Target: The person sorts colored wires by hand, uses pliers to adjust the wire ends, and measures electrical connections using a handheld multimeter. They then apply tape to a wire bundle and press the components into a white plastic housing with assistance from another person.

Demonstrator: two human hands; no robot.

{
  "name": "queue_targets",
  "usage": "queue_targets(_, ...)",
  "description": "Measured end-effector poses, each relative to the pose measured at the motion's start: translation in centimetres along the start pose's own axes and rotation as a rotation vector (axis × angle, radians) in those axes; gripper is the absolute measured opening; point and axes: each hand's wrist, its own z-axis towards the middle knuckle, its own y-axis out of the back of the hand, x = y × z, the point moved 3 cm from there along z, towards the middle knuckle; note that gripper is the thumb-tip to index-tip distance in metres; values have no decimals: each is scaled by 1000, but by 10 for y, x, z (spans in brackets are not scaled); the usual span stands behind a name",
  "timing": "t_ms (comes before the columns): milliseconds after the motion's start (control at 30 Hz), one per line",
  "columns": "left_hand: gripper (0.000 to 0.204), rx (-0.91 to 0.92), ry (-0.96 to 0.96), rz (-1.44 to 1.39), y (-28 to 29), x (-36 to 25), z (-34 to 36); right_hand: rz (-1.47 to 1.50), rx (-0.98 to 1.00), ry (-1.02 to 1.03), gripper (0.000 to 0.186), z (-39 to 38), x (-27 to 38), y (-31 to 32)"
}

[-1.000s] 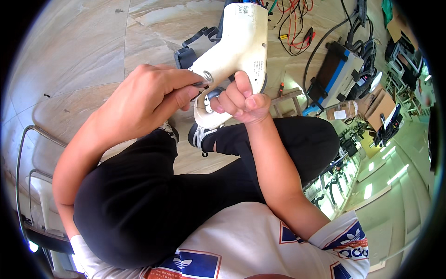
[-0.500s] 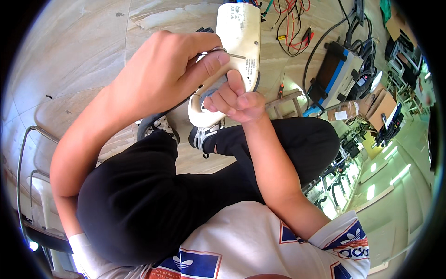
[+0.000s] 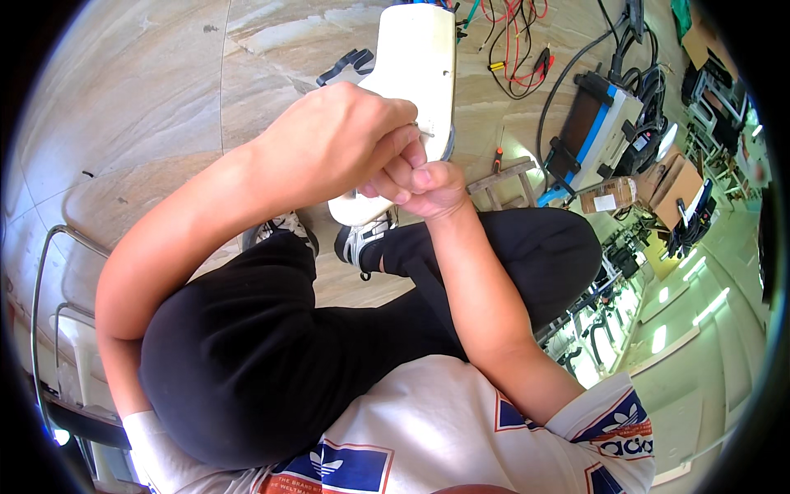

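Note:
In front of me is a cream-white plastic housing (image 3: 415,53), long and smooth, with a small hole near its right edge and a curved, handle-like lower end. My left hand (image 3: 346,136) reaches across its middle, thumb and fingers pinched on a thin metal tool. Only the tool's short tip shows at the housing's surface; the rest is hidden by the fingers. My right hand (image 3: 424,185) is closed against the left fingertips, beside the lower part of the housing. Whatever its curled fingers grip is hidden.
A dark strap (image 3: 350,64) lies left of the housing. Red and black clip leads (image 3: 522,62) lie on the tiled floor, with an orange-handled screwdriver (image 3: 497,160) closer in. Farther right are a blue-and-grey cased device (image 3: 597,132) and cardboard boxes (image 3: 662,193). A metal-framed chair (image 3: 53,239) stands left.
My left hand has moved right and down, bringing its pinch against my right hand. My right index finger, raised before, is now curled in. The housing has turned slightly, and its printed area no longer shows.

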Motion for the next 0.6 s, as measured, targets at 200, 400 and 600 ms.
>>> queue_targets(200, 10, -39, -186, 257, 0, -7, 5, 83, -63, 12, 34, -1, 0, -5)
queue_targets(400, 27, 1, -200, 481, -2, -13, 7, 88, -14, 48, 34, 2, -3, -5)
queue_targets(600, 35, 44, -147, 499, -2, -17, 8, 98, -53, 13, 34, -1, -6, -1)
